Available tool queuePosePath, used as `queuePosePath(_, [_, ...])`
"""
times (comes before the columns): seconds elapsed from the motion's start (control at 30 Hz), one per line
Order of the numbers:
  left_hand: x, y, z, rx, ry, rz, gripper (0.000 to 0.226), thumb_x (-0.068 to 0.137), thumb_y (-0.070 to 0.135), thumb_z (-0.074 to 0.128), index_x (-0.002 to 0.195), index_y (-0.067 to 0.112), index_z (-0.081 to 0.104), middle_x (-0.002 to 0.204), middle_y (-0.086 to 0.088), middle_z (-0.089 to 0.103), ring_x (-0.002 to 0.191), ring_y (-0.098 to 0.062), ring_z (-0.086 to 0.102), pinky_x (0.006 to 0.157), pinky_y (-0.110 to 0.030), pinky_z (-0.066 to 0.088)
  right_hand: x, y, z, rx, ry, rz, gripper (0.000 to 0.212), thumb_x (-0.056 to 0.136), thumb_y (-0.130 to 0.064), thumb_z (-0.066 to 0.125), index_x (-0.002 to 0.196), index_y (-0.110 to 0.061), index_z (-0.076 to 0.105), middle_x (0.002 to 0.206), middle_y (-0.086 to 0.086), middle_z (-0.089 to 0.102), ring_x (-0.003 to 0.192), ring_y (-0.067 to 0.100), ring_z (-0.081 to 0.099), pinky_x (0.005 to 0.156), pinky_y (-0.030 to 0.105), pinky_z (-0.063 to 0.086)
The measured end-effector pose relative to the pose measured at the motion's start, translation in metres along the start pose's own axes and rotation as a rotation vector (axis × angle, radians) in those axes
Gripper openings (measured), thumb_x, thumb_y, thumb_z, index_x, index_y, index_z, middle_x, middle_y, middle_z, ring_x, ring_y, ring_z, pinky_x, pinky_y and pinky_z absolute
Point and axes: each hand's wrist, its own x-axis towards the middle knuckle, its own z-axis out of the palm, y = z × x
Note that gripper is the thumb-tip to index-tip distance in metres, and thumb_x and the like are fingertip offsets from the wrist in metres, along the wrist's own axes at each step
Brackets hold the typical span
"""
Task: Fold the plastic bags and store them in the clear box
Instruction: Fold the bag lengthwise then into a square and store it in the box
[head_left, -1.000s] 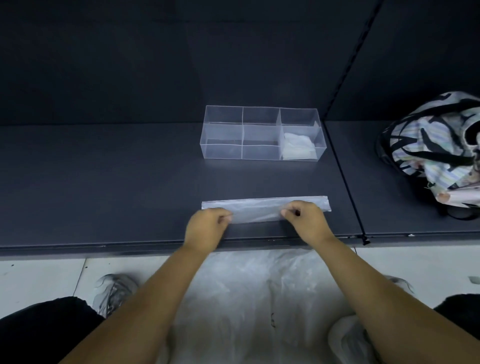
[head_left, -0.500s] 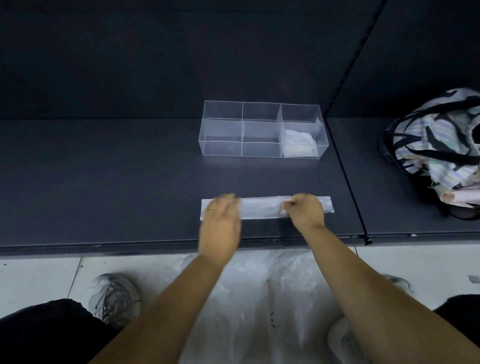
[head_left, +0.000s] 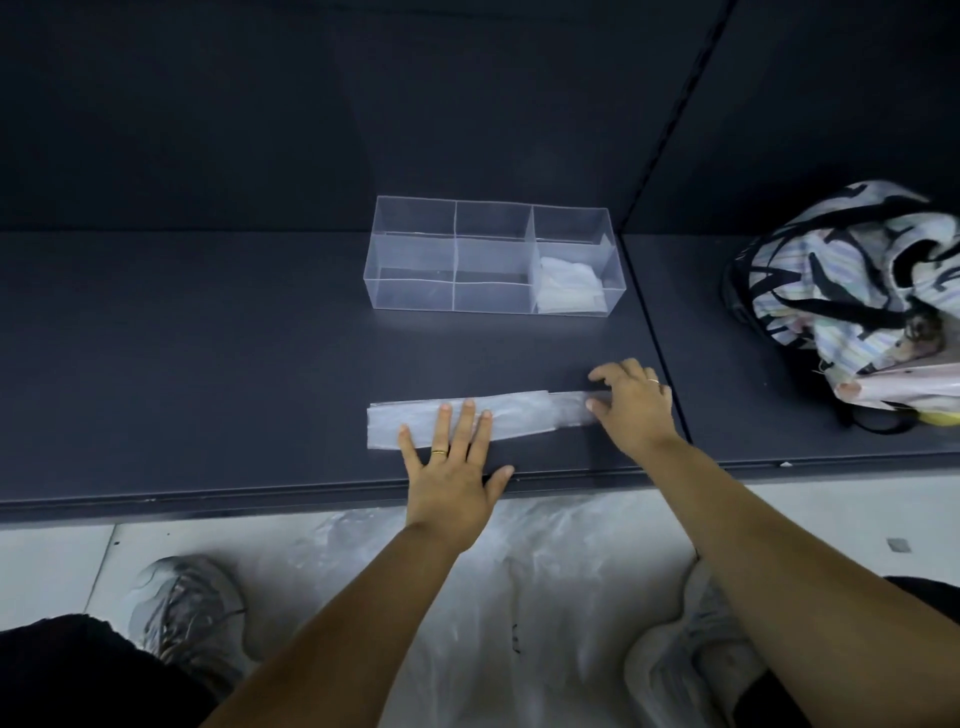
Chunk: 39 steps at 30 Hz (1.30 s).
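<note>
A translucent plastic bag (head_left: 519, 415), folded into a long narrow strip, lies flat near the front edge of the dark shelf (head_left: 208, 364). My left hand (head_left: 452, 467) lies flat with straight fingers pressing the strip's left part. My right hand (head_left: 634, 405) rests over the strip's right end, fingers loosely bent, thumb on the plastic. Behind stands the clear box (head_left: 415, 270) with several compartments. A folded white bag (head_left: 569, 286) sits in its front right compartment.
A striped fabric bag (head_left: 852, 291) stuffed with plastic bags sits on the shelf at the right. More plastic sheet (head_left: 467, 597) lies on the floor between my shoes. A dark back wall rises behind the box.
My left hand has flattened out onto the strip's left part. My right hand has slid right along the strip to its end. The view has tilted slightly.
</note>
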Motion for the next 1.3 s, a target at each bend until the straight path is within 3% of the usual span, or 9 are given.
queuePosePath(0.17, [0.003,-0.007,-0.001,0.011,-0.001,0.062,0.080,0.077,0.069,-0.021,0.147,0.030,-0.022,0.151,0.006,-0.030,0.144,-0.024,-0.024,0.110,-0.064,-0.013,0.001,0.012,-0.010,-0.008,-0.078,-0.070,0.013,0.090,-0.028,0.064,0.079,-0.021,0.061,0.090,-0.003,0.053,0.103,0.024,0.049,0.089,0.033,0.035])
queuePosePath(0.3, [0.007,-0.018,-0.005,0.063,0.002,0.130,0.082,0.077,0.071,-0.019,0.149,0.031,-0.018,0.156,0.006,-0.023,0.145,-0.022,-0.023,0.109,-0.063,-0.015,-0.009,0.012,-0.012,0.057,-0.099,-0.057,0.015,0.094,-0.022,0.056,0.085,-0.009,0.058,0.095,0.008,0.059,0.092,0.026,0.054,0.079,0.033,0.044])
queuePosePath(0.5, [0.017,-0.038,-0.020,0.008,-0.029,0.296,0.084,0.083,0.074,0.003,0.153,0.027,0.000,0.161,0.009,-0.012,0.144,-0.013,-0.023,0.113,-0.055,-0.017,-0.042,0.016,-0.031,0.747,-0.355,0.224,0.005,0.087,-0.002,0.059,0.086,-0.006,0.056,0.065,0.010,0.068,0.050,0.013,0.058,0.068,0.033,0.050])
queuePosePath(0.73, [-0.011,0.051,-0.019,-0.418,0.124,0.353,0.089,0.087,0.058,0.053,0.152,0.014,0.013,0.161,-0.002,0.010,0.148,-0.015,0.003,0.118,-0.030,-0.008,-0.064,0.012,-0.054,0.829,-0.623,0.319,0.019,0.088,-0.008,0.064,0.105,-0.009,0.056,0.075,0.009,0.072,0.067,0.017,0.069,0.053,0.021,0.045])
queuePosePath(0.87, [-0.025,0.096,-0.026,-0.786,0.293,0.219,0.058,0.089,0.022,0.064,0.142,0.009,0.043,0.147,-0.006,0.044,0.137,-0.020,0.038,0.117,-0.028,0.021,-0.066,-0.004,-0.067,0.837,-0.694,0.259,0.007,0.090,-0.017,0.065,0.091,-0.013,0.059,0.072,0.007,0.071,0.060,0.013,0.067,0.051,0.019,0.045])
queuePosePath(0.97, [-0.025,0.098,-0.043,-1.037,0.359,0.041,0.040,0.090,0.001,0.051,0.125,0.018,0.063,0.124,0.000,0.065,0.111,-0.015,0.061,0.099,-0.027,0.045,-0.060,-0.008,-0.074,0.816,-0.583,0.265,0.022,0.093,-0.038,0.058,0.092,-0.015,0.061,0.076,0.003,0.071,0.058,0.011,0.065,0.052,0.019,0.044])
queuePosePath(1.07, [-0.019,0.083,-0.065,-1.451,0.219,-0.097,0.034,0.096,0.005,0.050,0.100,0.030,0.072,0.107,0.005,0.072,0.101,-0.008,0.066,0.090,-0.016,0.047,-0.049,-0.004,-0.068,0.938,-0.411,0.178,0.026,0.099,-0.038,0.046,0.108,-0.019,0.063,0.104,0.003,0.070,0.059,0.011,0.053,0.057,0.023,0.041])
queuePosePath(1.13, [-0.011,0.067,-0.073,-1.655,0.102,-0.209,0.023,0.097,0.014,0.052,0.101,0.023,0.073,0.094,0.004,0.075,0.092,-0.007,0.069,0.078,-0.012,0.048,-0.047,-0.008,-0.056,1.179,-0.566,0.108,0.030,0.101,-0.034,0.042,0.122,-0.022,0.058,0.117,-0.001,0.068,0.057,0.011,0.045,0.058,0.024,0.039])
queuePosePath(1.3, [0.010,0.026,-0.075,-1.860,-0.130,-0.350,0.024,0.099,0.024,0.049,0.107,0.014,0.069,0.099,-0.004,0.074,0.086,-0.014,0.070,0.065,-0.022,0.054,-0.043,-0.035,-0.020,1.056,-0.773,-0.059,0.040,0.088,-0.017,0.065,0.127,-0.015,0.056,0.098,0.002,0.065,0.062,0.009,0.049,0.062,0.021,0.044])
